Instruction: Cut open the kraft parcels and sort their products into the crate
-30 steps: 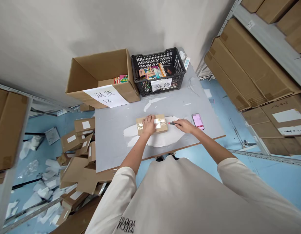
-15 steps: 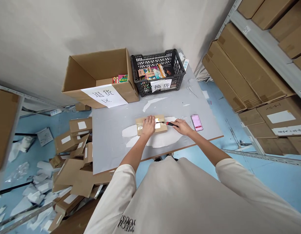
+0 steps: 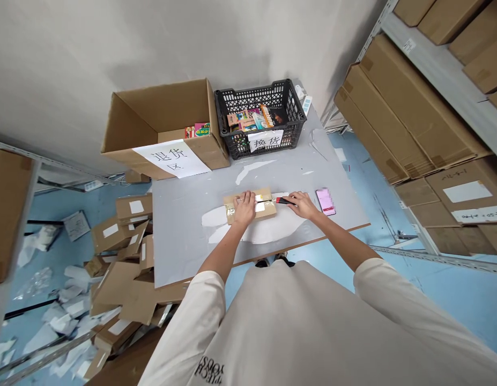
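Note:
A small brown cardboard box [image 3: 267,213] with shiny clear tape and white labels lies on the grey table. My left hand [image 3: 245,207] rests flat on top of it, fingers stretched forward and a little apart. In my right hand [image 3: 302,205], closed around the handle, is a red and black utility knife [image 3: 283,201]. Its tip points left at the box's right end, along the taped seam; the blade itself is too small to make out clearly. Right of that hand lies a phone [image 3: 325,201] with a pink screen.
At the back stand a large open carton [image 3: 131,112] with a paper sign and a black plastic crate [image 3: 258,145] holding colourful small packages. Discarded boxes [image 3: 123,268] pile up left of the table [image 3: 179,236]. Shelving with cartons [image 3: 413,112] rises on the right.
My right hand has drawn the utility knife slightly to the right, away from the middle of the box. My left hand stays in place on the box.

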A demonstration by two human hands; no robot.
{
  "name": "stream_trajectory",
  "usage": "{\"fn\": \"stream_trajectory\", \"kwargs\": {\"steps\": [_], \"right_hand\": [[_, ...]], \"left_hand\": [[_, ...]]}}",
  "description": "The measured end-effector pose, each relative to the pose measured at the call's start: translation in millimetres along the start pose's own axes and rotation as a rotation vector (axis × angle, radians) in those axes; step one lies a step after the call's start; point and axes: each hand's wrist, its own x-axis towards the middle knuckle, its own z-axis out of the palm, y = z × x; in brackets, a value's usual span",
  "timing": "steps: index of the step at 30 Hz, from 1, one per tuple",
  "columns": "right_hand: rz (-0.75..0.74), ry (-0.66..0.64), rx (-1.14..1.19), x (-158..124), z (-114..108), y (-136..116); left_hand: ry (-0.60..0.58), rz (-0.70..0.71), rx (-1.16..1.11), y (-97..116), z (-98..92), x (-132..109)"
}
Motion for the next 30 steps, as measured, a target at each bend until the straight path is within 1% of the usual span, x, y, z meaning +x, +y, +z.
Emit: {"fn": "stream_trajectory", "kwargs": {"steps": [5,10,14,17,19,21,23,25,26,28,30], "right_hand": [[-0.013,-0.008,-0.005,5,-6,12],[-0.025,-0.040,0.014,14,-7,4],[0.006,-0.066,0.068,23,-6,-1],[0.017,-0.087,0.116,23,-6,2],[0.024,-0.097,0.153,21,-8,9],[0.077,-0.040,0.181,20,-14,21],[0.180,0.081,0.196,22,-20,33],[0.268,0.171,0.213,29,-23,39],[0.280,0.177,0.228,35,-23,39],[0.241,0.140,0.273,53,-19,29],[0.158,0.084,0.327,75,-10,9]], "left_hand": [[-0.005,-0.005,0.009,2,-3.7,-1],[-0.041,0.015,0.008,3,-10.0,-2],[-0.066,-0.017,-0.020,5,-12.8,3],[-0.067,-0.037,-0.028,6,-11.8,6],[-0.060,-0.042,-0.032,6,-10.2,5],[-0.047,-0.045,-0.038,6,-8.6,4],[-0.037,-0.050,-0.047,7,-7.5,3],[-0.033,-0.054,-0.056,8,-7.4,0],[-0.034,-0.054,-0.058,8,-7.7,-2],[-0.036,-0.055,-0.055,8,-8.8,-11],[-0.038,-0.064,-0.046,7,-10.1,-25]]}}
